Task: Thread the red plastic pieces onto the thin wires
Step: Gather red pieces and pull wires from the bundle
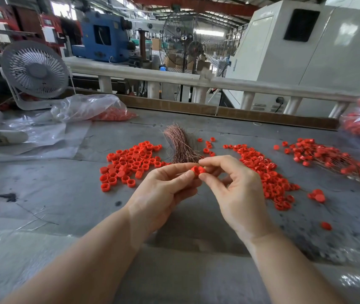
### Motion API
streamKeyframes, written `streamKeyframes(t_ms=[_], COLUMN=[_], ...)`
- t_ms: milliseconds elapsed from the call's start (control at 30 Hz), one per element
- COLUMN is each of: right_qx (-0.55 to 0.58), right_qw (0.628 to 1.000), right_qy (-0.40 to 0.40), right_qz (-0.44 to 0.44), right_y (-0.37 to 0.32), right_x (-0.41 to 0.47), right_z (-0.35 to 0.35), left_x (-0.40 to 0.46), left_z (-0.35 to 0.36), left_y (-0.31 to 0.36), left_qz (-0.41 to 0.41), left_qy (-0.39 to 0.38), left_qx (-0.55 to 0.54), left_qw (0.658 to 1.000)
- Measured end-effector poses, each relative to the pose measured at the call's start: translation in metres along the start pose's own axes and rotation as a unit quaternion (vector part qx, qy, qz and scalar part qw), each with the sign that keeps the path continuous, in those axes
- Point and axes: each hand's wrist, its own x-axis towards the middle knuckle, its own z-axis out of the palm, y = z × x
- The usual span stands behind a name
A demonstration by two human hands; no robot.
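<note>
Two bare forearms, uncovered from lower frame edge to wrist; no sleeves in view. Left hand [163, 189] and right hand [238, 194] ungloved. Fingernails trimmed short, unpainted.

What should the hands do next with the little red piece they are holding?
Probably pick one wire from the wire bundle and poke it through. Both the left hand and right hand pinch red pieces together just in front of the bundle, and I cannot make out a wire in the fingers yet.
</note>
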Motion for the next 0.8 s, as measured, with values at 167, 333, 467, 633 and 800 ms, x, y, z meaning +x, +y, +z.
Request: streamKeyframes(t_ms=[167,333,467,633,800], right_qx=[0.038,0.056,0.061,0.047,0.042], right_qw=[0.998,0.997,0.996,0.998,0.998], right_qy=[0.004,-0.018,0.011,0.006,-0.004], right_qz=[0.042,0.052,0.059,0.045,0.044], right_y=[-0.0020,-0.0059,-0.0051,-0.0054,-0.0046], right_x=[0.0005,0.0017,0.0018,0.0014,0.0013], right_z=[-0.0015,-0.0025,-0.0029,-0.0027,-0.0020], left_x=[-0.0008,-0.0006,-0.0017,-0.0024,-0.0026], left_z=[-0.0001,0.0008,0.0014,0.0012,0.0016], left_y=[0.0000,-0.0002,-0.0007,-0.0010,0.0001], left_qz=[0.010,0.014,0.020,0.026,0.032], left_qy=[0.007,0.001,-0.002,0.008,0.009], left_qx=[0.000,0.004,0.022,0.041,0.043], left_qw=[1.000,1.000,1.000,0.999,0.999])
